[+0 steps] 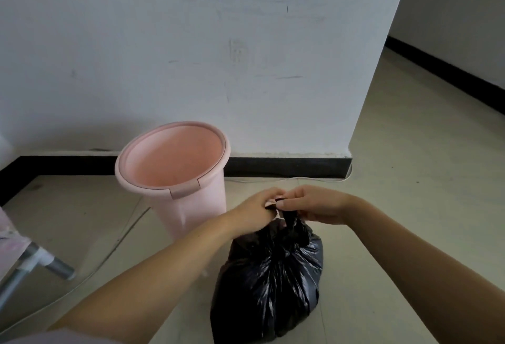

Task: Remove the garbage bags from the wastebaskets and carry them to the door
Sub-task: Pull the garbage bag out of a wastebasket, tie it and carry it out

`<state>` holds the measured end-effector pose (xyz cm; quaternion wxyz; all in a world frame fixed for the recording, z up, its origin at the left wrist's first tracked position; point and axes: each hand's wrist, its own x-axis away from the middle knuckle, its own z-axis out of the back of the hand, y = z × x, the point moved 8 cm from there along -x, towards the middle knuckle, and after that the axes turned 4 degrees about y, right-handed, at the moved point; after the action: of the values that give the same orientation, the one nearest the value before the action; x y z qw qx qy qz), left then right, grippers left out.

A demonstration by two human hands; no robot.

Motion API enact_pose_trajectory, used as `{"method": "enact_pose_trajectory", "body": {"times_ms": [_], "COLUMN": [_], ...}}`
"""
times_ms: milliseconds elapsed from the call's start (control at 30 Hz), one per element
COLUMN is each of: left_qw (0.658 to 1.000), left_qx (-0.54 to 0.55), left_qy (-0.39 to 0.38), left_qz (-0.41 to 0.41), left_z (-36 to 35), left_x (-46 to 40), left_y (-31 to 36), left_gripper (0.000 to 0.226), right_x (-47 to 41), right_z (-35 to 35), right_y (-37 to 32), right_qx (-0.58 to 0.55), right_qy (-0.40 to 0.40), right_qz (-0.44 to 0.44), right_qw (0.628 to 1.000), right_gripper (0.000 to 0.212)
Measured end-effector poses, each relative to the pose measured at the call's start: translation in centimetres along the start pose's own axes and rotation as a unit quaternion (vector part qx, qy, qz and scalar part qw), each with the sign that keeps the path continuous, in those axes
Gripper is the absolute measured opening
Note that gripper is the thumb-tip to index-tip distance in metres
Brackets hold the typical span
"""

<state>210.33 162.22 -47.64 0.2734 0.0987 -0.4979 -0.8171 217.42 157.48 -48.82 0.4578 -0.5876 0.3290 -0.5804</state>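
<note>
Scuffed white wall [191, 43]; both hands pinch black garbage bag [270, 283] neck.

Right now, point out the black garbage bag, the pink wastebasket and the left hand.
black garbage bag [269, 283], head view, bulging front.
pink wastebasket [191, 201], head view, outer wall.
left hand [254, 208], head view, back of hand.

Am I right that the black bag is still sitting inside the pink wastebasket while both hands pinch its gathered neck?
Not quite. The head view shows the black bag out on the floor beside the pink wastebasket, which holds no bag. The left hand and right hand do pinch its neck.
</note>
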Motion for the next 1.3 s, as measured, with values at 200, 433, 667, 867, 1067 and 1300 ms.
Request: {"method": "enact_pose_trajectory", "body": {"times_ms": [200, 433, 667, 867, 1067, 1300], "left_qw": [0.990, 0.932, 0.991, 0.993, 0.991, 0.983], "left_qx": [0.121, 0.341, 0.061, -0.084, -0.127, -0.154], "left_qy": [-0.062, -0.060, -0.062, -0.047, -0.027, -0.078], "left_qz": [0.020, 0.107, 0.099, 0.062, 0.027, 0.054], "left_z": [-1.2, -0.8, -1.6, -3.6, -6.4, -5.9], "left_x": [0.2, -0.4, -1.8, -3.1, -2.6, 0.9], "left_y": [-0.5, -3.0, -7.7, -11.3, -14.9, -13.0], "left_gripper": [0.033, 0.014, 0.029, 0.038, 0.041, 0.044], "right_x": [0.3, 0.1, -1.4, -3.4, -3.9, -1.0], "right_z": [-0.6, 2.3, 2.8, 1.4, 0.1, -2.7], "right_y": [-0.8, 1.8, 5.1, 8.8, 12.9, 10.8], "right_qx": [-0.027, -0.029, 0.349, 0.447, 0.468, 0.456], "right_qy": [-0.014, 0.088, 0.215, 0.166, 0.128, 0.085], "right_qz": [0.014, 0.018, 0.046, 0.038, 0.004, -0.010], "right_qw": [0.999, 0.996, 0.911, 0.878, 0.874, 0.886], "right_gripper": [0.014, 0.022, 0.022, 0.021, 0.028, 0.023]}}
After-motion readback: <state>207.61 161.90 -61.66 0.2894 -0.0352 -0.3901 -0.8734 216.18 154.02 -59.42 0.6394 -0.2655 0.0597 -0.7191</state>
